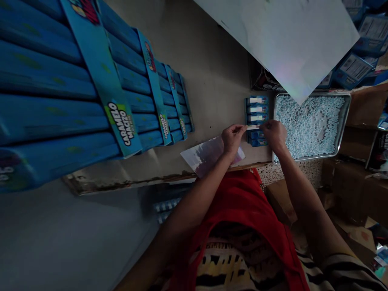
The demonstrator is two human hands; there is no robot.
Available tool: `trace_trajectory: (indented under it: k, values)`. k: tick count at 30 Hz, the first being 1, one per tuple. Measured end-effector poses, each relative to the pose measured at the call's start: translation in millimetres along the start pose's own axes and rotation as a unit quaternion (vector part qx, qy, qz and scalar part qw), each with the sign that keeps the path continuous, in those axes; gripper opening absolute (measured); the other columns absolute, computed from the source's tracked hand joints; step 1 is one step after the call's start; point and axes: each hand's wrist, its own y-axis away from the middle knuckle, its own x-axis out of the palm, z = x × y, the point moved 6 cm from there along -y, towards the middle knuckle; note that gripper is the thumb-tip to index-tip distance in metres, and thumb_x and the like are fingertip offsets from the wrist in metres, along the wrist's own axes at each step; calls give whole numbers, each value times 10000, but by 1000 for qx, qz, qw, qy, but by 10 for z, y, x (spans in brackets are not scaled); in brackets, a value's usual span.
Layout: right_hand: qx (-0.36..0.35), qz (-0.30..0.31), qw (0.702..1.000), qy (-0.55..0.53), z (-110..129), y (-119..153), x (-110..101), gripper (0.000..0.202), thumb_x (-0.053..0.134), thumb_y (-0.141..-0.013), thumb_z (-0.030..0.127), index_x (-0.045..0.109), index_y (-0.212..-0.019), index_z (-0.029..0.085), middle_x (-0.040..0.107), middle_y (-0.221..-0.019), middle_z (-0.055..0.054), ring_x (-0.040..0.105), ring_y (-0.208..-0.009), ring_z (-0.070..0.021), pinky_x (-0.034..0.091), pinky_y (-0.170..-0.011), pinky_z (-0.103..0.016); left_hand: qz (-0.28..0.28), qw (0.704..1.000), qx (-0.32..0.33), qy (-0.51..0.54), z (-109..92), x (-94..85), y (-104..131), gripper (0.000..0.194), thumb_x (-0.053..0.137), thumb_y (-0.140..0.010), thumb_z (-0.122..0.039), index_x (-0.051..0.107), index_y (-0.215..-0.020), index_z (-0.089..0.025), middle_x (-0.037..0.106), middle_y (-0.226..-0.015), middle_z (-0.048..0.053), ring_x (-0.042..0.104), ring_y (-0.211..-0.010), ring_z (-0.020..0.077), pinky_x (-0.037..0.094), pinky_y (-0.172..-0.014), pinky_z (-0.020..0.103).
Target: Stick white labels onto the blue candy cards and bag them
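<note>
A column of small blue boxes (257, 142) lies on the table, left of a metal tray. White strips (256, 118) lie across the upper three boxes. Just below them, one more white strip (252, 127) is stretched between my hands, over the boxes. My left hand (233, 139) pinches its left end. My right hand (275, 133) is closed at its right end, beside the tray edge. Under my left wrist lies a shiny sheet (204, 155) at the table's front edge.
Large bundles of blue packs (54, 105) stand on the left. The metal tray (344, 129) holds pale blue pellets. A big white sheet (291, 40) overhangs its top edge. More blue boxes (353, 68) are piled at upper right, with cardboard boxes (348, 190) at lower right.
</note>
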Motion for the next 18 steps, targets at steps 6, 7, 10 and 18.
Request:
trace_trajectory:
  k: [6, 7, 10, 18]
  values:
    - [5, 4, 1000, 6, -24, -13, 20, 250, 648, -921, 360, 841, -1017, 234, 825, -1013, -101, 749, -947, -282, 506, -767, -333, 2, 1000, -1, 5, 81, 43, -10, 233, 799, -818, -430, 789, -834, -198, 770, -802, 23, 689, -780, 174, 520, -744, 262]
    - [3, 3, 1000, 5, -27, -14, 21, 253, 646, -922, 366, 841, -1014, 233, 825, -1013, -103, 749, -947, -282, 505, -766, -334, 1, 1000, 2, 10, 90, 48, -13, 237, 802, -817, -433, 788, -837, -198, 771, -808, 26, 690, -784, 174, 520, -752, 264]
    - [-2, 8, 1000, -2, -34, -21, 30, 262, 651, -919, 391, 841, -1001, 231, 824, -993, -105, 748, -931, -283, 499, -761, -339, -2, 1000, 7, 19, 110, 48, -22, 248, 800, -819, -445, 786, -840, -198, 764, -800, 27, 688, -784, 172, 515, -761, 265]
    - [13, 15, 1000, -13, -29, -74, 81, 199, 679, -890, 361, 810, -930, 216, 810, -985, -113, 739, -936, -292, 511, -794, -365, 0, 999, 6, 38, 174, 87, -72, 227, 820, -782, -420, 771, -797, -199, 746, -763, 3, 659, -746, 156, 491, -755, 263]
